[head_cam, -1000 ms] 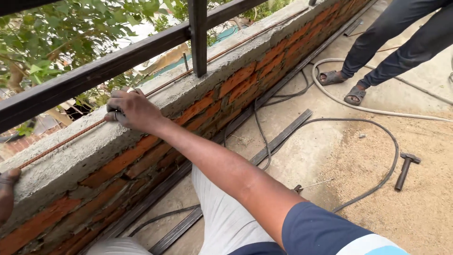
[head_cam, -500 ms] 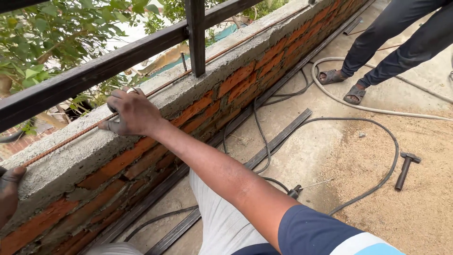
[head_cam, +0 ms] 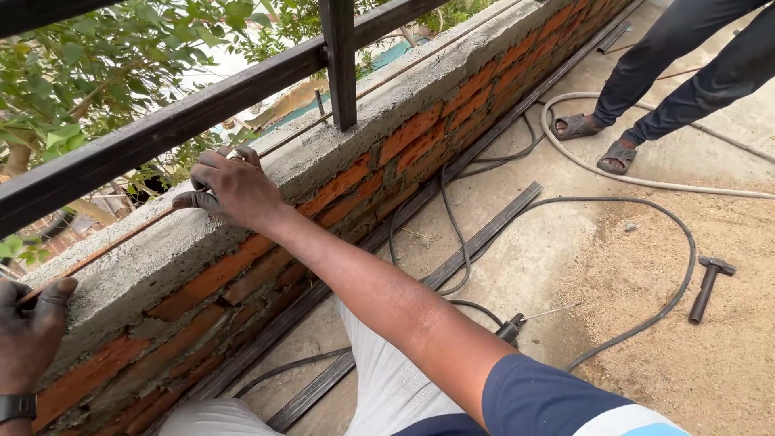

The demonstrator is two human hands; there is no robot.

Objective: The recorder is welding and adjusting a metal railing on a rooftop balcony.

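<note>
Rod, thin rusty one, runs along the far edge of the concrete wall cap, right under the black railing. Left hand is nearest, grip pinched narrow on the rod's near end w/ thumb and fingers at the cap's corner. Right hand reaches across, fingers curled down over the rod further along; can't tell if it's really clamped or just pressing. Risk imo: rod sits at the outer lip, so if either hand slips it could roll off the outside into the trees. Further back, cables, flat steel bar and hammer on the floor near another person's sandalled feet, so trip hazard too.
</note>
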